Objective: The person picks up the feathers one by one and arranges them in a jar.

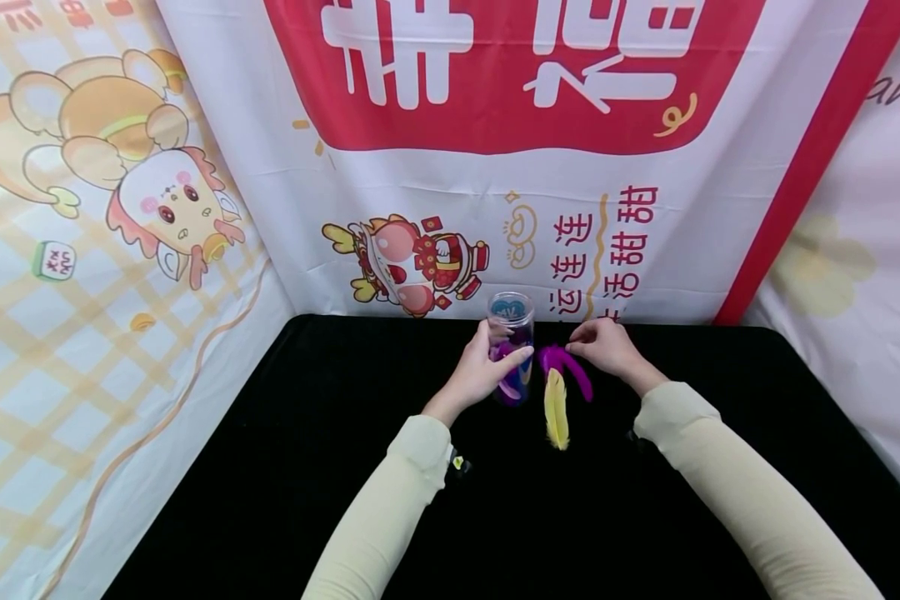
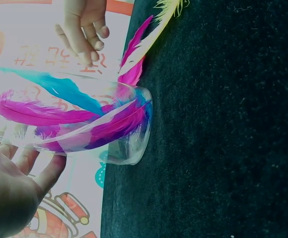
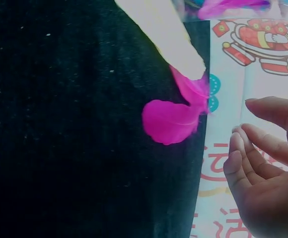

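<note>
In the head view my left hand [image 1: 471,372] grips a clear jar [image 1: 525,332] that stands upright near the back of the black table. Through its wall, the left wrist view shows a blue feather [image 2: 64,90] and magenta and purple feathers [image 2: 115,124]. Just right of the jar, magenta feathers [image 1: 579,379] lie on the table, with a yellow feather [image 1: 556,410] overlapping them and pointing towards me. Close beside these is my right hand [image 1: 607,346]. In the right wrist view its thumb stands apart from its bent fingers, with nothing between them.
A black cloth [image 1: 300,467] covers the table. Behind its back edge hangs a white and red printed curtain [image 1: 420,192], close to both hands. Another printed curtain [image 1: 217,367] borders the left side, and white fabric [image 1: 825,317] hangs at the right.
</note>
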`<act>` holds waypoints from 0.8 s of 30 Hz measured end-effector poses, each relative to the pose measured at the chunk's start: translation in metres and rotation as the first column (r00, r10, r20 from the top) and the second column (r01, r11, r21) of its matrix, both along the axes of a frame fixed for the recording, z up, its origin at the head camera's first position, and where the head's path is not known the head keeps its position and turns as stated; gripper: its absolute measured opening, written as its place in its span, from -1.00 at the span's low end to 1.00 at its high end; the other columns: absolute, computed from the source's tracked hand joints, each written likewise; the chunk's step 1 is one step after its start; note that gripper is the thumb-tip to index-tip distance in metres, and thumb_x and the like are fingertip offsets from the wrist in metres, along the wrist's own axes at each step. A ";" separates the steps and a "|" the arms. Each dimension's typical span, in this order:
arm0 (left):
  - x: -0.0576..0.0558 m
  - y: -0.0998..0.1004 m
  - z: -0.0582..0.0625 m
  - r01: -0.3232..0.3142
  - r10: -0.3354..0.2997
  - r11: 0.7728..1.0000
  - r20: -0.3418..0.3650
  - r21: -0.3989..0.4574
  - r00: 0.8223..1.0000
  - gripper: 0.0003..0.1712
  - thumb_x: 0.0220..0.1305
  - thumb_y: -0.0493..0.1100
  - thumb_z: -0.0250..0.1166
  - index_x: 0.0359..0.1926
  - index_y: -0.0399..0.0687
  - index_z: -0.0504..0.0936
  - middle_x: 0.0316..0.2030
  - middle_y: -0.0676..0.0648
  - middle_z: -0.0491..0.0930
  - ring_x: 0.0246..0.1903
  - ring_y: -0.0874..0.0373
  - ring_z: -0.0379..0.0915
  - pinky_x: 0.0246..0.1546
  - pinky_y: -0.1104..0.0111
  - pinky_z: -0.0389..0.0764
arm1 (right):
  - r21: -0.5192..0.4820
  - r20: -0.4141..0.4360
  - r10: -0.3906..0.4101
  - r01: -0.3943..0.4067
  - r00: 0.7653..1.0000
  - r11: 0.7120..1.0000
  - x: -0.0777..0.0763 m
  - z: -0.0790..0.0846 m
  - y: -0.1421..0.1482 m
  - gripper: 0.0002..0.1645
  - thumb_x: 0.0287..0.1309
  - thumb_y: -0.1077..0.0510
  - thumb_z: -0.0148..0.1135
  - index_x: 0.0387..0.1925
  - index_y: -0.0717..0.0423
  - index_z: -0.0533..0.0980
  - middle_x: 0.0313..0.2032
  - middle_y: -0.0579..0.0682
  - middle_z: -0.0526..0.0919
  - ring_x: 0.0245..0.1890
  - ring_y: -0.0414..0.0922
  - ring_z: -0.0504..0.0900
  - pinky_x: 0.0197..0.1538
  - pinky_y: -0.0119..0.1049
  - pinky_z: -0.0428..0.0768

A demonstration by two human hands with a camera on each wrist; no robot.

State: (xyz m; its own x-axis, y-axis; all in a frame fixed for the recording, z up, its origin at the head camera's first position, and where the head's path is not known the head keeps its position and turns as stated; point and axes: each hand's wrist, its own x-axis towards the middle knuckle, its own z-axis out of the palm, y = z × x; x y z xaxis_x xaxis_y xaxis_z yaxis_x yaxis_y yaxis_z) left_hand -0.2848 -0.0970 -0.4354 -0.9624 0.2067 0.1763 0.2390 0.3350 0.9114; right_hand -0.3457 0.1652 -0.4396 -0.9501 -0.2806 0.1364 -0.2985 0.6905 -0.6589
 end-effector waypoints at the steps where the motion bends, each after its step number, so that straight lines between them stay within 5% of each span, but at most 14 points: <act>1: 0.000 0.000 0.000 0.001 -0.001 1.000 0.002 0.002 1.000 -0.25 0.29 0.26 0.39 0.30 0.04 0.31 0.24 -0.12 0.52 0.23 0.03 0.48 0.25 0.09 0.51 | 0.012 -0.005 -0.001 0.002 1.000 1.000 -0.001 -0.002 0.000 -0.72 0.22 0.13 0.42 -0.15 0.28 0.71 -0.23 0.12 0.78 -0.17 0.03 0.70 -0.05 -0.07 0.61; 9: -0.001 -0.001 0.000 0.002 -0.001 1.000 0.002 -0.009 1.000 -0.21 0.29 0.29 0.38 0.32 0.05 0.28 0.27 -0.11 0.51 0.25 0.04 0.46 0.26 0.08 0.50 | 0.052 -0.037 -0.006 0.007 0.999 0.999 -0.002 -0.011 -0.004 -0.73 0.12 0.14 0.47 -0.23 0.30 0.71 -0.33 0.10 0.79 -0.23 0.04 0.70 -0.08 -0.06 0.62; 24: -0.001 -0.001 0.000 -0.006 0.006 1.000 -0.002 -0.014 1.000 -0.23 0.27 0.29 0.39 0.30 0.05 0.31 0.23 -0.07 0.53 0.25 0.05 0.46 0.28 0.09 0.48 | 0.139 0.050 -0.045 0.038 0.998 0.990 -0.005 -0.026 -0.010 -0.61 0.09 0.07 0.53 -0.20 0.32 0.68 -0.25 0.16 0.76 -0.18 0.10 0.68 -0.01 0.03 0.62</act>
